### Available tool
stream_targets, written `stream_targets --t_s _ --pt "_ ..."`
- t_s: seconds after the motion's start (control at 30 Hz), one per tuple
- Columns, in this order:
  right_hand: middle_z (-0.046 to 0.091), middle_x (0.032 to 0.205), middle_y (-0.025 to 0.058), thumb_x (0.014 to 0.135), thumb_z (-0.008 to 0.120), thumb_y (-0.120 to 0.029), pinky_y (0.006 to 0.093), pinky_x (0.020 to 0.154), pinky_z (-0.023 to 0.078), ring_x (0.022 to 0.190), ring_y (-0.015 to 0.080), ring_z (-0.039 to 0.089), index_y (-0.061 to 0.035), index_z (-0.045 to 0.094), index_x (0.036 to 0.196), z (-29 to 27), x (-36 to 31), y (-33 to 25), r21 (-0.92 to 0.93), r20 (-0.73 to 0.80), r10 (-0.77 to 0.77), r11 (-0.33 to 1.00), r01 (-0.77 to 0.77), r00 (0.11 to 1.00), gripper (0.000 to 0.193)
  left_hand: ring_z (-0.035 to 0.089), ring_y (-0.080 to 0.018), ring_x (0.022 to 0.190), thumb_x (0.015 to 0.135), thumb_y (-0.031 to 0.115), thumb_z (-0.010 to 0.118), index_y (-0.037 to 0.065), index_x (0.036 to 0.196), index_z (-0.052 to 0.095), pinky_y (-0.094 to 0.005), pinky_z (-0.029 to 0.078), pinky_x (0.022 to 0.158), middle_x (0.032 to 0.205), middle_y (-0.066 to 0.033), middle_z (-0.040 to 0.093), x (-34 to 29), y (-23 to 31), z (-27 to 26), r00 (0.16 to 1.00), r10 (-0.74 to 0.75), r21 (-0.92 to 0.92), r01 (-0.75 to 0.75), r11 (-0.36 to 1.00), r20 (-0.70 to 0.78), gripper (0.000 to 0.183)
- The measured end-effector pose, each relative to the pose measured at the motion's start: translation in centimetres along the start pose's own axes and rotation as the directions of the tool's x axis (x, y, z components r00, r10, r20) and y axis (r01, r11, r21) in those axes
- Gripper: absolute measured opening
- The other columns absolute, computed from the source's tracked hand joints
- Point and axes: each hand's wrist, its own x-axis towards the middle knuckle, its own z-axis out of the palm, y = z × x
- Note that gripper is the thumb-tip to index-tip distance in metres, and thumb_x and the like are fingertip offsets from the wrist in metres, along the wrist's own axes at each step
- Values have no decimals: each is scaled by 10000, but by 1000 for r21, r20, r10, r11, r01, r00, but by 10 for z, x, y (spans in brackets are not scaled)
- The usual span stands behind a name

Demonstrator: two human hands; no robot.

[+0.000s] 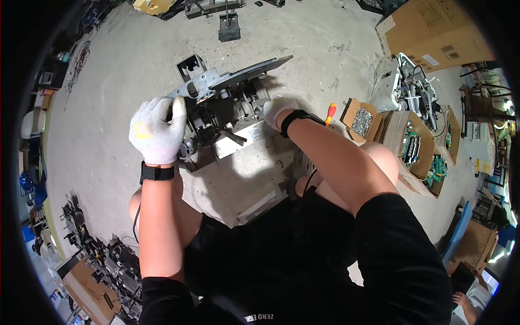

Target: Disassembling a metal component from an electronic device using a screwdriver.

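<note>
In front of me on the concrete floor stands a partly dismantled machine assembly [230, 111] with a metal frame, dark inner parts and a long dark plate slanting up along its far side. My left hand [157, 130], in a white work glove, is closed on the assembly's left end, thumb against the metal. At its right end, my gloved right hand [279, 111] is closed against the frame, its fingertips partly hidden. To the right of that hand is a screwdriver [331, 112] with a red and yellow handle.
Right of my knee, a small carton [359, 119] holds many small metal pieces. Beside it, larger cartons [414, 149] contain green circuit boards. A big cardboard box [436, 35] stands far right. Dark machine parts [108, 254] lie at the lower left. Another person's hand [462, 300] shows bottom right.
</note>
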Motion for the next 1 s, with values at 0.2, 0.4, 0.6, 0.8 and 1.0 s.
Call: stream_targets --t_s 0.2,0.4,0.6,0.8,1.0 --pt "705 1195 84 898 559 -194 391 871 555 1092 276 684 -147 734 1135 1 -2 3 -61 43 -19 998 22 999 298 623 -270 674 806 228 724 97 682 676 -365 489 608 710 -61 656 1 4 2 999 -19 -18 18 1000 -45 186" --pt "712 1178 84 896 579 -177 389 844 567 1075 268 691 -136 735 1127 17 2 -1 -59 47 14 998 -11 999 283 627 -280 672 801 225 728 93 699 689 -372 494 612 705 -69 656 -1 2 2 999 -19 -8 19 1000 -35 171" --pt "717 1153 112 873 603 -153 396 837 566 1027 302 705 -100 743 1099 56 11 -1 51 32 53 997 -55 998 270 631 -279 670 801 218 723 97 707 701 -374 496 609 706 -75 659 3 6 6 997 -25 -22 23 999 -77 154" --pt "707 1132 175 855 589 -132 442 852 553 1042 338 694 -34 738 1070 26 2 -36 -80 353 10 997 19 936 279 631 -278 660 800 219 720 100 685 687 -381 497 604 698 -72 661 0 1 0 996 -46 -34 44 998 -79 169" --pt "709 1100 201 794 610 -128 397 869 538 1050 334 684 -22 751 1024 38 42 0 -315 203 -330 869 381 922 290 614 -264 626 798 211 716 107 644 663 -376 483 590 665 -65 643 4 1 -2 996 9 -92 -18 996 -90 193"
